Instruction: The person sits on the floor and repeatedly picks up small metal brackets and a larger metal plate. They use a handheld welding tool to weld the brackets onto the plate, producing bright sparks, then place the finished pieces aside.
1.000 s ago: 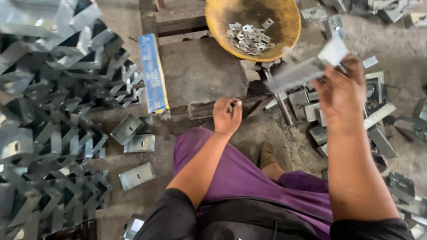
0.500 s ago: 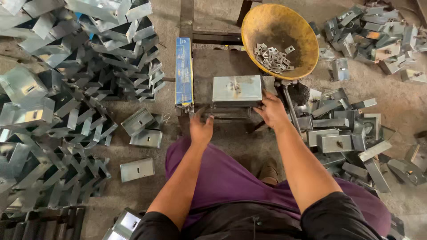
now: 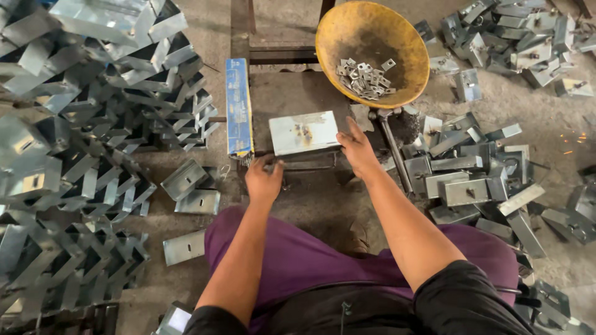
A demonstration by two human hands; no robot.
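Resting on the dark work block at the centre of view, a flat galvanised metal plate lies level with scorch marks on its top face. The right hand sits at the plate's 3 o'clock edge, fingers spread flat against that side, pressing it rather than clasping it. The left hand is at the plate's 7 o'clock, curled shut around a thin dark rod or handle that runs under the plate's near edge. At the plate's 9 o'clock a long blue box stands on its narrow side, just beside the block. At 1 o'clock a yellow bowl holds small square metal pieces. Stacks of folded metal brackets fill the floor toward 9 o'clock, and loose brackets lie scattered toward 3 o'clock. Purple trousers cover the person's lap at 6 o'clock.
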